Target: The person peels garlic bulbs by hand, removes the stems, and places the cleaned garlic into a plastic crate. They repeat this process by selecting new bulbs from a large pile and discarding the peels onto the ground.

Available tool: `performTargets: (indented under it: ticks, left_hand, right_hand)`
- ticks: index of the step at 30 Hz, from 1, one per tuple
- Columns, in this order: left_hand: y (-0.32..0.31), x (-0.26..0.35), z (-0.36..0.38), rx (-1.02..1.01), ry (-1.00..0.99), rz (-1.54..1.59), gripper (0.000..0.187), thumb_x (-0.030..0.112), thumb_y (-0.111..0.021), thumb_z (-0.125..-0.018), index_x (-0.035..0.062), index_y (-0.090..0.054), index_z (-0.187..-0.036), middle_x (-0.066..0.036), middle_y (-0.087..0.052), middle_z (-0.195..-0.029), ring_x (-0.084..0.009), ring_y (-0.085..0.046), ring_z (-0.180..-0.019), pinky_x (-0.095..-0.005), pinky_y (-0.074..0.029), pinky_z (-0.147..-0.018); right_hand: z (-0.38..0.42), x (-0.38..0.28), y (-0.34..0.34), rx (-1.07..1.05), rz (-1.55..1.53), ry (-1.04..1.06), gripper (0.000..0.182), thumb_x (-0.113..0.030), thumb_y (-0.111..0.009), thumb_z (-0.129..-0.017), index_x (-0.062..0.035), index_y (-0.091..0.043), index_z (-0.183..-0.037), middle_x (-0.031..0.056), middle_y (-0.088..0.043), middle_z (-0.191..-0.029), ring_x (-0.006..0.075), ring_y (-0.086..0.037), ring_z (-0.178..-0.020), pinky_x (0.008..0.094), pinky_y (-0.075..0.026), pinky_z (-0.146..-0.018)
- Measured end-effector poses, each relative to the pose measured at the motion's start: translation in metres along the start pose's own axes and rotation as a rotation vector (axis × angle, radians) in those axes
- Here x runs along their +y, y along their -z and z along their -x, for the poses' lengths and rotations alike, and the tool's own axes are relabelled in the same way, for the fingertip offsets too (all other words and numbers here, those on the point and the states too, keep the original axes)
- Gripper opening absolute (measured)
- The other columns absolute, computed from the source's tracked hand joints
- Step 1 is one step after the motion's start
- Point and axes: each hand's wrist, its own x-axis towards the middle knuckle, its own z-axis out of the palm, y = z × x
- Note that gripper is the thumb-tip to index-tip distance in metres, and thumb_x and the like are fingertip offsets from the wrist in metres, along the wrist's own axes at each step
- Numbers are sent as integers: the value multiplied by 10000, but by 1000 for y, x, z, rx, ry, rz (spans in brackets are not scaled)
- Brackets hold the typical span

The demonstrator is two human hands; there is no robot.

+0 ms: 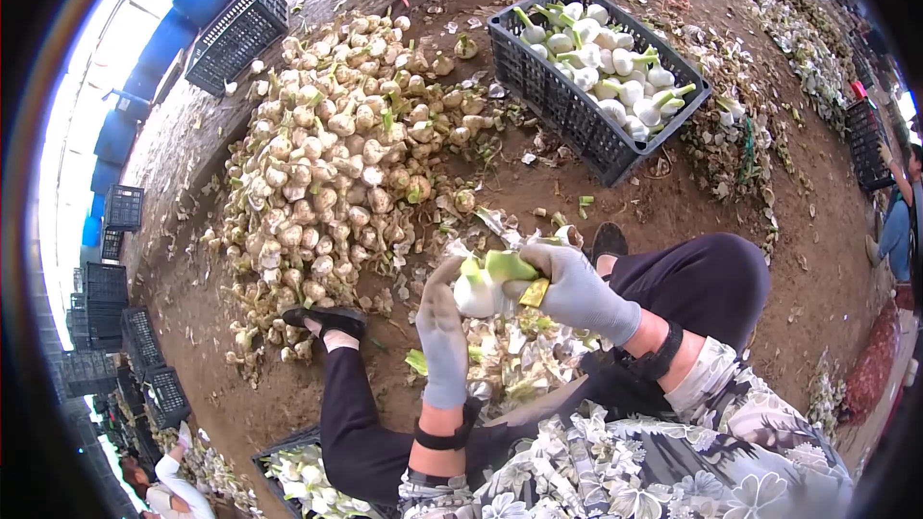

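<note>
Both hands wear pale grey gloves. My left hand [443, 325] curls round the side of a white garlic bulb [473, 296] with a thick green stem. My right hand [569, 290] pinches the stem end, and a small yellow piece [535, 292] shows between its fingers; what that piece belongs to is unclear. Below the hands lies a heap of peeled skins and leaf scraps [524, 351]. A large pile of unpeeled bulbs [332, 163] spreads ahead to the left. Ahead to the right, a black crate [562, 96] holds clean white bulbs [615, 62] with green stems.
Another black crate [279, 447] with white bulbs stands by my left leg. An empty crate [236, 38] is at the back left, with several stacked crates [106, 298] farther left. Other people [899, 202] [173, 485] sit at the right edge and lower left.
</note>
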Motion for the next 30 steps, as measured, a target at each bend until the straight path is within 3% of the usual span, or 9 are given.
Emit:
performTargets:
  ticks: [2, 4, 6, 8, 14, 18, 23, 28, 30]
  left_hand:
    - [2, 1, 5, -97, -381, -533, 401, 135, -690, -876, -21, -548, -1217, -90, -593, -1151, -146, -591, -972, -285, -479, -857]
    - [-4, 5, 9, -84, -441, -687, 314, 109, -716, -858, -16, -624, -1131, -70, -539, -1172, -123, -553, -1023, -242, -452, -855]
    - [0, 4, 9, -91, -110, -292, 264, 81, -706, -856, -11, -643, -1096, -64, -564, -1154, -103, -554, -987, -227, -440, -846]
    - [2, 4, 9, -23, -142, -299, 254, 150, -645, -897, -24, -639, -1081, -90, -624, -1073, -123, -596, -943, -243, -473, -827]
    - [6, 1, 12, -135, 67, 503, 418, 365, -532, -948, -25, -619, -1070, -159, -658, -948, -233, -653, -878, -364, -559, -761]
    - [5, 9, -6, -247, 69, 865, 363, 364, -481, -984, 33, -562, -1108, -91, -586, -903, -253, -604, -965, -423, -522, -917]
    - [27, 11, -31, -104, -169, 844, 485, 304, -484, -978, -50, -470, -1308, -148, -596, -1263, -294, -572, -1143, -440, -437, -1050]
    - [73, -1, -53, -3, -79, 864, 544, 481, -468, -964, 6, -543, -1217, -155, -614, -1178, -314, -588, -1078, -452, -490, -981]
    - [87, -6, -63, 33, 101, 852, 535, 489, -506, -944, 34, -545, -1224, -149, -630, -1127, -312, -602, -1028, -439, -523, -933]
  right_hand:
    - [4, -6, -2, -11, 93, 88, 165, -117, -657, -860, 15, -557, -859, 77, -554, -686, 99, -485, -664, 304, -423, -619]
    - [4, -8, -3, -75, 16, 106, 162, -119, -657, -861, 13, -566, -887, 90, -564, -687, 106, -483, -655, 304, -422, -611]
    - [2, -11, 4, -99, 3, 16, 170, -136, -678, -859, 5, -593, -902, 61, -596, -707, 90, -498, -664, 290, -426, -612]
    - [0, -9, 9, -191, -324, -192, 191, -157, -711, -850, -1, -623, -917, 13, -625, -751, 64, -515, -691, 266, -436, -625]
    - [3, -6, 11, -205, -375, -4, 233, -157, -755, -819, -3, -641, -951, -22, -631, -776, 44, -536, -715, 239, -453, -650]
    - [6, -6, 13, -300, -346, -78, 259, -149, -772, -792, -18, -647, -977, -10, -640, -779, 62, -559, -703, 237, -467, -642]
    - [16, -2, 10, -703, -310, -88, 277, -179, -775, -788, -8, -640, -960, 0, -641, -798, 74, -568, -720, 250, -474, -642]
    - [24, 13, -6, -908, -328, -21, 205, -160, -700, -826, -20, -629, -957, 26, -631, -769, 116, -600, -681, 284, -471, -600]
    - [35, 53, -19, -667, 549, 369, 226, -158, -622, -813, -15, -591, -984, 98, -639, -835, 245, -649, -702, 347, -494, -619]
